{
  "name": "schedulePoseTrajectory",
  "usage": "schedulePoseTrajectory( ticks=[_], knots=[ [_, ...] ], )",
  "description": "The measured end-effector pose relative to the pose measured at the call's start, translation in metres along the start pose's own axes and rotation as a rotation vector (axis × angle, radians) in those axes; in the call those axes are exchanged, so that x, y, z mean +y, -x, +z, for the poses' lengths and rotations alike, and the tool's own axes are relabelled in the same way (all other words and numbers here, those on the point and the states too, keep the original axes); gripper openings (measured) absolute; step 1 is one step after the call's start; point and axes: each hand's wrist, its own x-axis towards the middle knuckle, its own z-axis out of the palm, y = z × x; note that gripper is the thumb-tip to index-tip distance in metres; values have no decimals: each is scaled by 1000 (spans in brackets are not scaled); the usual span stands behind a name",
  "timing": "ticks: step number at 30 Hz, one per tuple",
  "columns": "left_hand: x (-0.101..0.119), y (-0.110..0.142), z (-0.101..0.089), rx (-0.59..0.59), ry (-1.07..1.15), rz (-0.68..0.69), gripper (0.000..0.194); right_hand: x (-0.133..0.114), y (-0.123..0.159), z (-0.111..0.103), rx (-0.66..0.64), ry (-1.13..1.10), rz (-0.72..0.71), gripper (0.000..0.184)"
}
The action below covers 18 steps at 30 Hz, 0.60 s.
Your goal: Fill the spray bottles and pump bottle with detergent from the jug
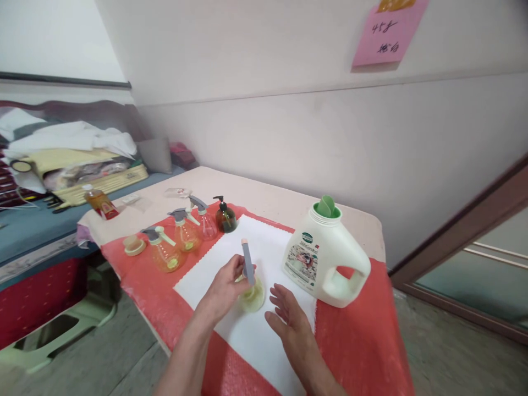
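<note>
On the white mat (270, 239) stands a small, pale green see-through spray bottle (256, 298) with a grey spray head. My left hand (225, 286) is closed around the neck and spray head of this bottle, with part of the head hidden by the fingers. Just right of the bottle, my right hand (291, 322) has its fingers apart and holds nothing. A large white jug (325, 258) with a green cup in its mouth is right of the bottle, its handle turned to the right.
Several spray bottles, among them an orange one (166, 254) and a pink one (207, 225), line the left side of the red cover (355, 341). A dark pump bottle (226, 219) stands behind. Farther left lie an amber bottle (101, 202) and a red stool (49, 297).
</note>
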Motion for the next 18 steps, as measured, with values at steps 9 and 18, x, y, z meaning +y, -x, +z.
schedulePoseTrajectory(
  ticks=[9, 18],
  knots=[
    [-6, 0, 3, 9, -12, 40, 15, 20, -16, 21, -114, 261, -182, 83],
    [-12, -4, 3, 56, 37, 26, 13, 41, -37, 30, -48, 412, -345, 84]
  ],
)
